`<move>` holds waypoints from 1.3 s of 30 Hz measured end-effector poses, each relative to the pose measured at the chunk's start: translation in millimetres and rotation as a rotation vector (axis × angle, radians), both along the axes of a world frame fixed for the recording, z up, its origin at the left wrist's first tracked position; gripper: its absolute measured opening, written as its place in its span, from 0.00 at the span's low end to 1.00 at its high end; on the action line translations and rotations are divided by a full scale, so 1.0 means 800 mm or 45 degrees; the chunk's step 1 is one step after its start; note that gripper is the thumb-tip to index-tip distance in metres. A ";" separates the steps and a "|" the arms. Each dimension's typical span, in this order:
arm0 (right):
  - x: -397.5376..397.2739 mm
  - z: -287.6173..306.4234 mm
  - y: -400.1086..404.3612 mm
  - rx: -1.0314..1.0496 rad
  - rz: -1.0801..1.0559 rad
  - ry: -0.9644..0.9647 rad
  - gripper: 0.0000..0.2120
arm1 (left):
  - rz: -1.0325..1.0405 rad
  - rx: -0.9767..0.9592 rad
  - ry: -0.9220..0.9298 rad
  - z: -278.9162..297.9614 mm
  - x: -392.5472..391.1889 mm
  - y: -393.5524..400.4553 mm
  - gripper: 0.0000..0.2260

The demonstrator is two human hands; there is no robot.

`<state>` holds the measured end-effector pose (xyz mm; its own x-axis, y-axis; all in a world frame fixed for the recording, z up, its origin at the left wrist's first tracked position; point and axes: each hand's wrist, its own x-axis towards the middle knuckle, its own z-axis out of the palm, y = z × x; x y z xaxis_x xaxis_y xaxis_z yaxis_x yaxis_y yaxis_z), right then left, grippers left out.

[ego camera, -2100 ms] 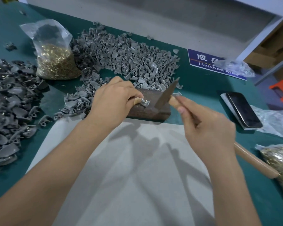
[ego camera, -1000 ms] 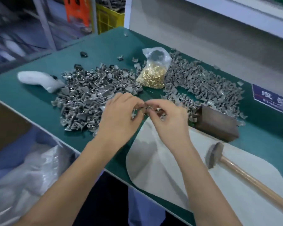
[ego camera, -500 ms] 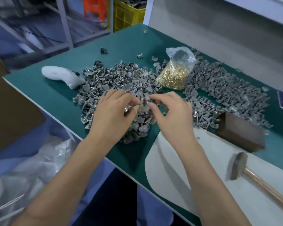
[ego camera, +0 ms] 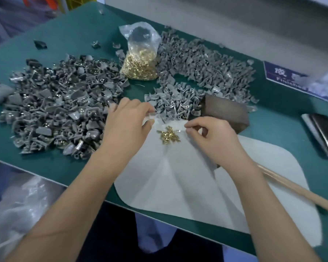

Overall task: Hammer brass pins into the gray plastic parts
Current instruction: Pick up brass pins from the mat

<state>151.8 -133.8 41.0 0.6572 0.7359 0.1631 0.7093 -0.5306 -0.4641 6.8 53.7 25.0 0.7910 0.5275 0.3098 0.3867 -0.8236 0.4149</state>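
Right grip (ego camera: 211,138) beside brass pins (ego camera: 168,136)

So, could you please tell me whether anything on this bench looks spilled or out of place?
Mostly no. A small cluster of loose brass pins lies on the white mat between the hands, outside the pin bag; it looks like a working supply. A few gray parts lie apart from the piles.

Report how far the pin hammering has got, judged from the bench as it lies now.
Done: the darker left pile of gray parts shows metal glints, so it looks pinned. In hand: the right hand pinches at the loose brass pins on the white mat; the left hand rests at the mat's edge. Left: the large right pile, a full pin bag; the hammer handle lies idle.
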 end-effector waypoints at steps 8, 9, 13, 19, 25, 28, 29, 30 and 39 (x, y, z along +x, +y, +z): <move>-0.008 -0.014 0.009 0.058 0.100 0.066 0.06 | 0.233 0.113 0.165 -0.002 0.013 0.007 0.23; -0.009 -0.015 0.009 0.066 0.095 0.067 0.06 | 0.235 0.107 0.171 -0.002 0.013 0.007 0.23; -0.008 -0.016 0.008 0.083 0.091 0.072 0.06 | 0.194 0.101 0.125 0.002 0.011 0.009 0.14; -0.009 -0.016 0.009 0.086 0.116 0.086 0.06 | 0.165 0.087 0.082 0.007 0.009 0.015 0.05; -0.007 -0.019 0.007 0.140 0.122 0.104 0.05 | 0.006 -0.216 -0.184 0.011 0.006 0.005 0.02; -0.006 -0.021 0.006 0.169 0.117 0.109 0.05 | -0.110 -0.736 -0.334 0.020 0.009 -0.010 0.02; -0.006 -0.021 0.006 0.174 0.117 0.106 0.05 | -0.131 -0.880 -0.363 0.022 0.010 -0.014 0.01; -0.006 -0.021 0.006 0.177 0.119 0.105 0.05 | -0.139 -0.948 -0.364 0.023 0.011 -0.018 0.01; -0.009 -0.018 0.006 0.159 0.122 0.129 0.06 | 0.302 0.082 0.142 0.001 0.002 -0.006 0.04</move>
